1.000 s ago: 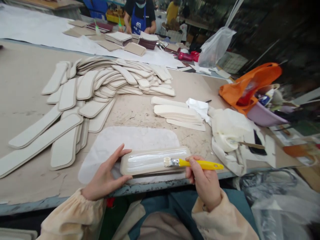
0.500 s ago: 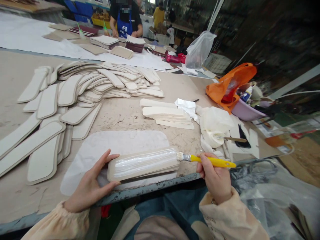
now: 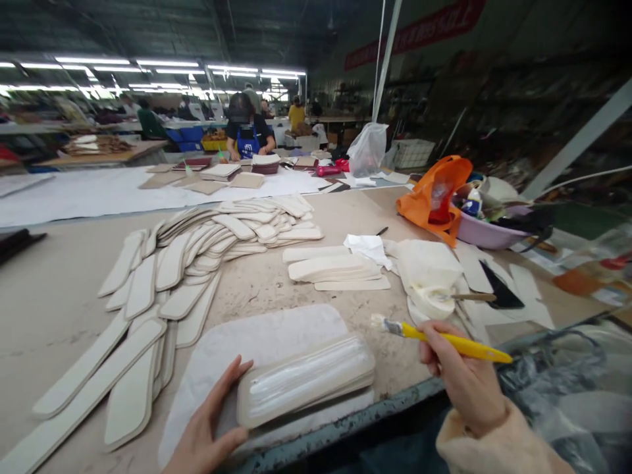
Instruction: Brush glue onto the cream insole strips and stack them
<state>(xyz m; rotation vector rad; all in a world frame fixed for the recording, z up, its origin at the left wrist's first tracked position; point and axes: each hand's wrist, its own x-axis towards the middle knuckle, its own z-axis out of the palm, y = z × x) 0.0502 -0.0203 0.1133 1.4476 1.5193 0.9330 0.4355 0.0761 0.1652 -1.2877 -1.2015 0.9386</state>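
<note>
My right hand [image 3: 464,375] grips a yellow-handled paintbrush [image 3: 459,342], its pale bristles pointing left above the table. The bristles are apart from a stack of long cream strips with rounded corners [image 3: 311,378]. White, shiny wet streaks run along the top strip. My left hand [image 3: 212,421] is open at the stack's left end, fingers at the far corner and thumb by the near one; whether both touch it I cannot tell. Beneath the stack lies a translucent white sheet [image 3: 217,349]. Right of it stands a whitish container [image 3: 429,270] with a wooden stick [image 3: 474,297].
Many loose cream strips [image 3: 143,283] fan across the table's left side. A smaller strip pile [image 3: 336,268] has a crumpled white tissue [image 3: 368,249] beside it. An orange bag [image 3: 437,197] and a lilac basin [image 3: 488,230] stand at right. A co-worker [image 3: 249,135] is across the table.
The brush has lifted off the top strip's right end and moved right and up, away from the stack. My left hand stays at the stack's left end. The view has tilted up.
</note>
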